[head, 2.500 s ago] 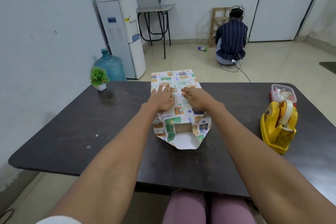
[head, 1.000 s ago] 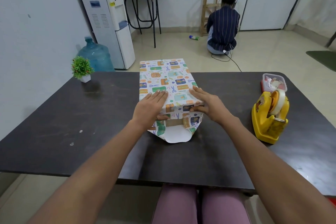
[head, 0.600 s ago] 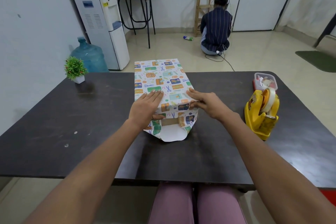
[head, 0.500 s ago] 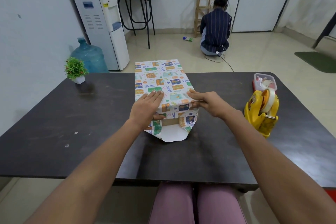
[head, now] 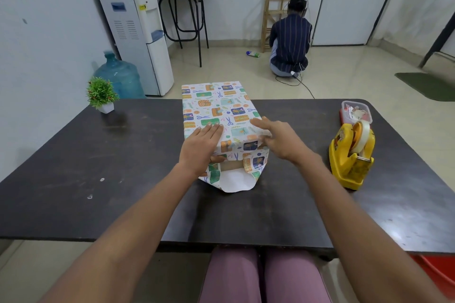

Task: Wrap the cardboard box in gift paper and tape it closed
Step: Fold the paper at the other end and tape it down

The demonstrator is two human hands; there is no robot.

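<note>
A small green potted plant stands at the far left of the dark bench. At centre, the left hand lies flat, fingers straight, on the box wrapped in patterned gift paper; the right hand touches its right edge, fingers relaxed. A yellow tape dispenser sits right

Left hand flat on gift-wrapped box; right hand at its near right edge. Tape dispenser right of both hands.
</note>
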